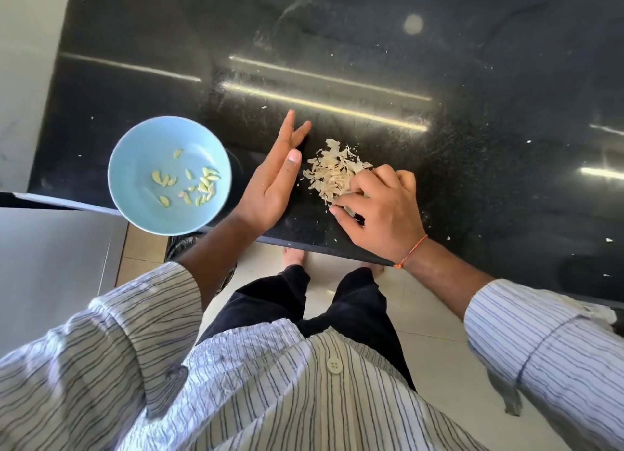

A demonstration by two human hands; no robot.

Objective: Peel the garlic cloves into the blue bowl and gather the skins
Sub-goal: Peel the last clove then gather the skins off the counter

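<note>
A light blue bowl (141,153) stands on the black counter's near left corner and holds several peeled yellowish garlic cloves (202,183). A pile of pale garlic skins (332,168) lies on the counter to its right. My left hand (273,180) stands on edge just left of the pile, fingers straight, palm facing the skins. My right hand (378,207) rests on the pile's right side, its fingers curled down into the skins.
The black counter (371,62) stretches away with small skin flecks scattered over it, some at the right (607,239). Its front edge runs right under my wrists. A white wall and a grey surface lie to the left, with tiled floor below.
</note>
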